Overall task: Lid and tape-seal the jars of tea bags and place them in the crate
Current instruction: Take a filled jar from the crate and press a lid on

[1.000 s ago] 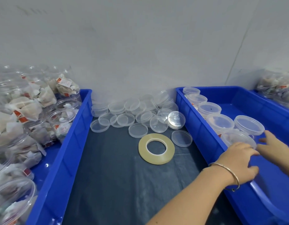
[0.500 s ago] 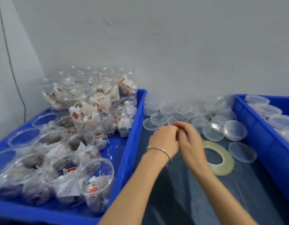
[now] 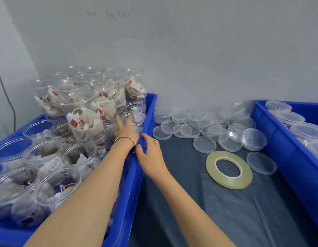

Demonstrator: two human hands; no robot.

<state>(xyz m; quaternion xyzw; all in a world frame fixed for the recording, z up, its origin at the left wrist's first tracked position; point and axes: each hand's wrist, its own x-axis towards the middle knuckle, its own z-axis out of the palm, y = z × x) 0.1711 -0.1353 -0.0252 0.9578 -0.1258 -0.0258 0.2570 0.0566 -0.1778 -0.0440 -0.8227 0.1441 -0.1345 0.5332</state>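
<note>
Dark plastic sheet (image 3: 217, 211) lying over the bench against a grey wall (image 3: 190, 50).
Left hand (image 3: 127, 130), fingers straight, is reaching among clear open jars of tea bags (image 3: 87, 125) in the left blue crate (image 3: 135, 175); right hand (image 3: 151, 154) is resting relaxed on its rim; round lids (image 3: 204, 129) and tape roll (image 3: 229, 169) are lying mid-bench.

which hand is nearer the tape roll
Right. The right hand rests at the left crate's rim, with dark mat between it and the tape roll. The left hand is farther, inside that crate among the jars.

2 blue crates: left crate (image 3: 145, 122), right crate (image 3: 279, 139). 1 tape roll (image 3: 229, 169). 2 hands: left hand (image 3: 127, 130), right hand (image 3: 151, 154). 1 bangle (image 3: 125, 139). Loose lids (image 3: 204, 144) approx 20+, jars (image 3: 58, 186) too many/overlapping, can't count exactly.
</note>
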